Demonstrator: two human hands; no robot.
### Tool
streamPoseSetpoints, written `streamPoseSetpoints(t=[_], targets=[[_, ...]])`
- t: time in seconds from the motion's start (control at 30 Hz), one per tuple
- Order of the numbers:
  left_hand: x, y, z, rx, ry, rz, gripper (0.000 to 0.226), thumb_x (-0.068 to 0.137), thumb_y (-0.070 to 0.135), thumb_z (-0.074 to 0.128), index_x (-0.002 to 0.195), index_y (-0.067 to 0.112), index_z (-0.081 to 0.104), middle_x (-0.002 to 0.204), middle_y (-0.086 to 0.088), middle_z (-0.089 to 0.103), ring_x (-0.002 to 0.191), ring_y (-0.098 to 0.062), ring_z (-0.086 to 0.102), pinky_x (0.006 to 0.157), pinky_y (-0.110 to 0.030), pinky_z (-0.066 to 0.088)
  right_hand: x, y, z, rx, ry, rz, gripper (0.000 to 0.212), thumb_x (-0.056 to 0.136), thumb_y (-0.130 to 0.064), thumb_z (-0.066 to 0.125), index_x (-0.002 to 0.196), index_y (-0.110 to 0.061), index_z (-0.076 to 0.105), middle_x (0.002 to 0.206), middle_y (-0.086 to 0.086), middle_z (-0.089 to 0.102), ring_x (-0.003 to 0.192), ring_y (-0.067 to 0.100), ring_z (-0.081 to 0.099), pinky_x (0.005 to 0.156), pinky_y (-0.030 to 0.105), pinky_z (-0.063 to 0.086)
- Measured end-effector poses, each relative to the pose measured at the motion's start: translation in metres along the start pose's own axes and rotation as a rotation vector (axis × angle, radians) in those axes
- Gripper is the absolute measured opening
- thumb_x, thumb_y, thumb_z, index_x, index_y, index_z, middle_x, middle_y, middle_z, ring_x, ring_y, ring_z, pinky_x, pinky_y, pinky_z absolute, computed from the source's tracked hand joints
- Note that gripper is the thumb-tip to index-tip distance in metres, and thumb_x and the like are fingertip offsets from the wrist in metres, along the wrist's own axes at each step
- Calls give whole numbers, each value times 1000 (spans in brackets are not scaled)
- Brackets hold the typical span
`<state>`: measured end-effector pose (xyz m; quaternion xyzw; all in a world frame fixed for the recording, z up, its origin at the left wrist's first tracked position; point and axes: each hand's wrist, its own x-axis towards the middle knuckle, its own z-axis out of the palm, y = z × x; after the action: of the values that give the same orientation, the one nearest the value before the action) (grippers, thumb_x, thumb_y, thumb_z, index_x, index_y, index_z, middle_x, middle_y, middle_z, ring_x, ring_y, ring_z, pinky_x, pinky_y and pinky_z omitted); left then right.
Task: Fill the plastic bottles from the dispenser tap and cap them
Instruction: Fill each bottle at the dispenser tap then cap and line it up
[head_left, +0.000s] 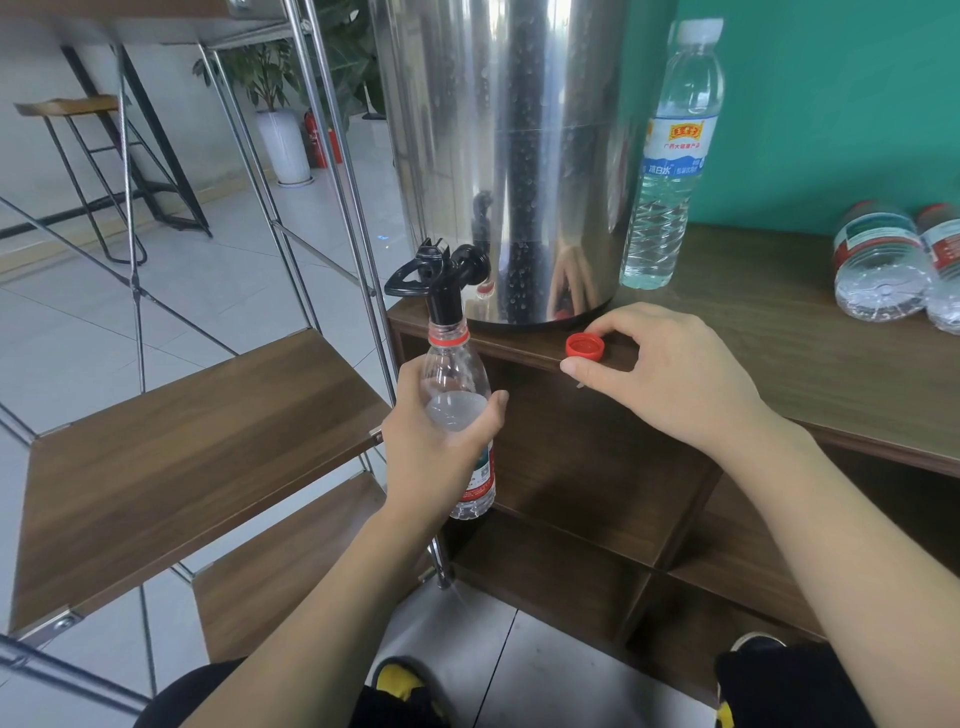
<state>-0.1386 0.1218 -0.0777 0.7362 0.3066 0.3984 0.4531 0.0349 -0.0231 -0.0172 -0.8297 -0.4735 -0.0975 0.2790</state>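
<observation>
Left grip (441, 436) curled, right grip (670, 374) pinching.

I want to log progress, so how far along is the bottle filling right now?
Done, it seems: one tall capped bottle of water stands beside the dispenser. In hand: the left hand holds an open bottle with its mouth under the tap; its level is hard to judge. The right hand touches the red cap on the counter. Left: capping it, then the two lying bottles, seemingly empty.
</observation>
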Motion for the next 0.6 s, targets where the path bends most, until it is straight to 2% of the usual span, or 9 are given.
streamPoseSetpoints(t=[0.2, 0.6], targets=[[0, 1, 0, 7, 1, -8, 68, 81, 36, 85, 137, 21, 49, 128, 6, 64, 113, -11, 62, 97, -24, 48, 0, 0, 0, -7, -2, -1, 40, 85, -68, 61, 107, -36, 68, 109, -16, 64, 96, 10, 58, 84, 37, 53], [0, 3, -1, 26, 0, -21, 68, 81, 36, 85, 136, 21, 48, 129, 5, 64, 113, -11, 62, 100, -30, 50, 0, 0, 0, -7, 1, -4, 40, 86, -68, 61, 107, -35, 68, 109, -15, 64, 95, 9, 59, 83, 36, 53]])
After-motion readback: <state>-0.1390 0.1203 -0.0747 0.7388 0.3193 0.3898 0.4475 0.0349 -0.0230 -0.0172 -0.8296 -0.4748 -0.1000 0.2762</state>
